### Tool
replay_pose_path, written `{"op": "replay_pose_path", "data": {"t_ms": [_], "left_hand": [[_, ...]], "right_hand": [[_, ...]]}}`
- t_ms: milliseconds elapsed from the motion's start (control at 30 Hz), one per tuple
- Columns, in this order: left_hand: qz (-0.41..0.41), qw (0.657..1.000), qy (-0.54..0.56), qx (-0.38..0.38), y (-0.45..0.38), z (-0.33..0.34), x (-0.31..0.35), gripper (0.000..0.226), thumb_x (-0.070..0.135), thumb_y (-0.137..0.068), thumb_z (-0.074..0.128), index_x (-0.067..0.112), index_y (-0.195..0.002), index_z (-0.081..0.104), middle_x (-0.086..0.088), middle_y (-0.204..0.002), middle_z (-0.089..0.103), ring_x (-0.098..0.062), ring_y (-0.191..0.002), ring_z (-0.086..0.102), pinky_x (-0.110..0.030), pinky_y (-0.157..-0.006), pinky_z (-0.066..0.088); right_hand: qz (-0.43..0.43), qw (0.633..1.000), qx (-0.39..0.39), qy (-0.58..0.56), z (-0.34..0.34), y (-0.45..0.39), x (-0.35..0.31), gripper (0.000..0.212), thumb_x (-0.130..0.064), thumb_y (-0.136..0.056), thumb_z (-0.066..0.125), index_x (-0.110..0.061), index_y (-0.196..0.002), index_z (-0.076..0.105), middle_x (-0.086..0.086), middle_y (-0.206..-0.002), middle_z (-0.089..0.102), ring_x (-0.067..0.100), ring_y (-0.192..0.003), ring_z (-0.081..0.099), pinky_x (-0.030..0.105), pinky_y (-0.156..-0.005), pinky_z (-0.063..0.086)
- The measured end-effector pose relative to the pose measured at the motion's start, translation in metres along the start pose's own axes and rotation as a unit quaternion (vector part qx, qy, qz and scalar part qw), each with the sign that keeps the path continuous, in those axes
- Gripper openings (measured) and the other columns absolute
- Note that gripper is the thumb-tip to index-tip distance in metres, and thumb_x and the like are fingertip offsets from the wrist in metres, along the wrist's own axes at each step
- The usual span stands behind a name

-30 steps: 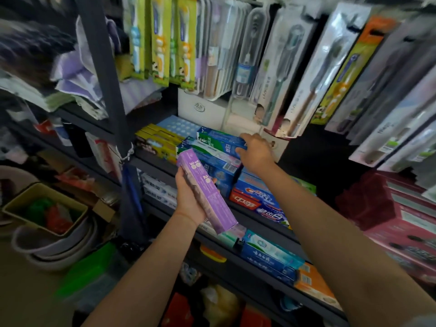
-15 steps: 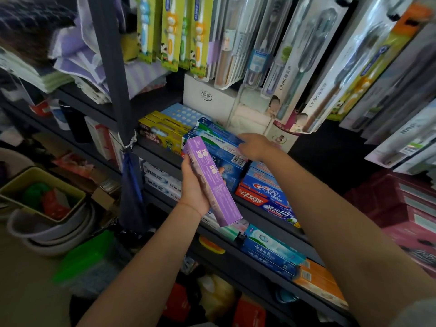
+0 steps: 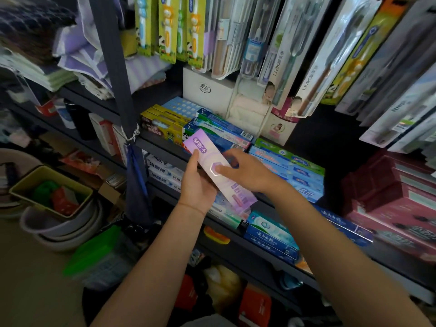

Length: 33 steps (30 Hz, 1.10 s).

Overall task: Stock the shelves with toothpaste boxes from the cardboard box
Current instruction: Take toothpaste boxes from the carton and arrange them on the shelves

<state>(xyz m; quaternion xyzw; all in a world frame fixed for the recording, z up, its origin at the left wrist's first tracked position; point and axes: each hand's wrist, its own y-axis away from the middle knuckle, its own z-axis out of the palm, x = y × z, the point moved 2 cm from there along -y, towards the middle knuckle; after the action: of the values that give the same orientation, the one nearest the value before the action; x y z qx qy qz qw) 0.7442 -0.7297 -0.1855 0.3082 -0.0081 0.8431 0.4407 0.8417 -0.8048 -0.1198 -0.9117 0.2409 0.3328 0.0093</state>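
Toothpaste stacks (image 3: 238, 135) on the upper shelf (image 3: 160, 143) already sit layered and skewed, so I judge that sliding another carton on top could nudge them off the front edge. Toothbrush packs (image 3: 280, 55) hanging above read "LMK" and could snag a raised box. Both hands hold the purple toothpaste box (image 3: 219, 171) tilted just before that stack: left hand (image 3: 198, 185) gripping its lower side, right hand (image 3: 245, 169) pinching its face. Its label ends in "+"; other print is unreadable.

Purple box (image 3: 218, 169): held slantwise before blue toothpaste boxes (image 3: 292, 171).
Left hand (image 3: 197, 185): grips its lower side.
Right hand (image 3: 245, 172): fingers on top.
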Motion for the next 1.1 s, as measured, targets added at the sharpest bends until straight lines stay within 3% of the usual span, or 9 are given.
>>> {"op": "replay_pose_path", "data": {"t_ms": [67,200,333,533,600,700,867,1000,1100], "left_hand": [[0.006,1.0,-0.017,0.001,0.008,0.001,-0.003,0.049,0.045,-0.1,0.048,0.011,-0.133,0.06,-0.017,-0.118,0.067,-0.03,-0.105,0.064,-0.042,-0.087,0.055],[0.008,0.997,-0.077,0.002,0.025,0.007,-0.009,0.038,0.043,-0.1,0.05,0.015,-0.12,0.065,-0.007,-0.101,0.071,-0.022,-0.092,0.066,-0.036,-0.077,0.056],[0.015,0.984,-0.173,-0.023,0.048,0.009,-0.024,0.021,0.031,-0.101,0.052,0.02,-0.111,0.067,0.001,-0.094,0.074,-0.013,-0.087,0.068,-0.037,-0.09,0.051],[-0.041,0.97,-0.24,-0.021,0.092,0.014,-0.085,0.012,0.026,-0.096,0.062,0.02,-0.106,0.066,0.002,-0.087,0.073,-0.015,-0.084,0.067,-0.027,-0.069,0.057],[-0.045,0.972,-0.229,0.005,0.107,0.014,-0.115,0.017,0.022,-0.095,0.062,0.016,-0.111,0.065,-0.001,-0.09,0.072,-0.016,-0.084,0.067,-0.025,-0.067,0.057],[-0.063,0.981,-0.18,0.042,0.135,0.008,-0.163,0.016,0.019,-0.096,0.062,0.014,-0.111,0.066,-0.007,-0.1,0.073,-0.019,-0.089,0.071,-0.032,-0.081,0.059],[-0.092,0.973,-0.21,0.032,0.174,-0.005,-0.237,0.03,0.009,-0.096,0.059,0.011,-0.126,0.057,-0.014,-0.119,0.067,-0.022,-0.093,0.073,-0.036,-0.086,0.059],[-0.144,0.962,-0.231,0.024,0.197,-0.009,-0.284,0.038,0.002,-0.095,0.058,0.015,-0.131,0.053,-0.013,-0.123,0.067,-0.027,-0.101,0.071,-0.038,-0.081,0.06],[-0.187,0.956,-0.226,0.016,0.201,-0.003,-0.314,0.042,0.001,-0.097,0.056,0.016,-0.135,0.051,-0.013,-0.121,0.069,-0.028,-0.105,0.07,-0.04,-0.085,0.06]], "right_hand": [[0.011,0.997,0.019,-0.078,0.003,0.008,0.009,0.042,-0.048,-0.09,0.064,-0.025,-0.125,0.059,-0.001,-0.112,0.065,0.016,-0.098,0.064,0.03,-0.077,0.05],[-0.004,0.987,0.047,-0.156,0.001,0.031,0.019,0.036,-0.042,-0.089,0.068,-0.026,-0.122,0.064,0.003,-0.103,0.071,0.014,-0.088,0.068,0.027,-0.072,0.053],[-0.01,0.977,0.061,-0.203,-0.005,0.062,0.03,0.024,-0.036,-0.093,0.065,-0.024,-0.114,0.068,-0.003,-0.097,0.071,0.008,-0.082,0.067,0.024,-0.072,0.052],[0.055,0.967,0.035,-0.245,-0.008,0.131,0.069,0.022,-0.039,-0.097,0.057,-0.025,-0.11,0.069,-0.006,-0.094,0.073,0.006,-0.077,0.069,0.02,-0.069,0.055],[0.071,0.969,0.018,-0.236,-0.008,0.161,0.094,0.021,-0.04,-0.097,0.058,-0.026,-0.109,0.067,-0.007,-0.096,0.071,0.009,-0.083,0.068,0.021,-0.072,0.053],[0.122,0.977,-0.012,-0.177,-0.004,0.216,0.15,0.036,-0.05,-0.088,0.066,-0.021,-0.109,0.066,-0.001,-0.096,0.071,0.01,-0.079,0.065,0.018,-0.063,0.051],[0.203,0.936,-0.003,-0.286,0.034,0.312,0.241,0.05,-0.048,-0.08,0.076,-0.011,-0.112,0.065,0.004,-0.079,0.066,0.014,-0.061,0.058,0.025,-0.05,0.04],[0.202,0.962,-0.008,-0.184,0.047,0.355,0.267,0.037,-0.048,-0.082,0.074,-0.014,-0.094,0.065,-0.001,-0.088,0.065,0.011,-0.077,0.058,0.027,-0.065,0.04],[0.186,0.972,0.006,-0.14,0.045,0.354,0.271,0.042,-0.053,-0.087,0.064,-0.016,-0.107,0.063,0.002,-0.1,0.067,0.017,-0.089,0.062,0.031,-0.074,0.046]]}}
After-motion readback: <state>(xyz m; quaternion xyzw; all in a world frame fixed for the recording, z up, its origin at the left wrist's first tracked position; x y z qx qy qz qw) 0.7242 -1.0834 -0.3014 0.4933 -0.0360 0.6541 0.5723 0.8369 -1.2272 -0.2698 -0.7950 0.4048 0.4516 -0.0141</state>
